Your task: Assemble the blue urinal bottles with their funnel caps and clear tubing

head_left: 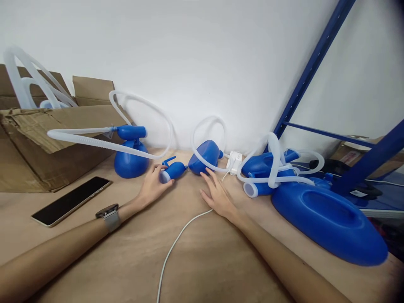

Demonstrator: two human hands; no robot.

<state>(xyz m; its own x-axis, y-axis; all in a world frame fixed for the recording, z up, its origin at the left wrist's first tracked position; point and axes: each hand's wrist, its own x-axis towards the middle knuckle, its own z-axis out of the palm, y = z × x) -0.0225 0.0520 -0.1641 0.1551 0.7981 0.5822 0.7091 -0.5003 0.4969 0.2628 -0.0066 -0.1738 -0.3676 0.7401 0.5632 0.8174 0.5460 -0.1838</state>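
Note:
My left hand [155, 184] is at a blue urinal cup [176, 171] lying on its side on the wooden table, its thumb and fingers around the cup's pale open end. A blue flip lid sticks up behind that cup. To its right, a blue urinal bottle [206, 155] leans near the wall, with a looped clear hose [208, 121] attached. My right hand [217, 197] rests with its fingers apart, the fingertips at the lower edge of this bottle. No object is held in it.
Another blue bottle [131, 160] with cup and hose stands left, beside a cardboard box [63, 162]. A phone [72, 200] lies in front. Right are a white charger [235, 162], more hosed bottles, a large blue bottle [328, 221] and a blue shelf frame [311, 71]. A white cable [172, 248] crosses the table.

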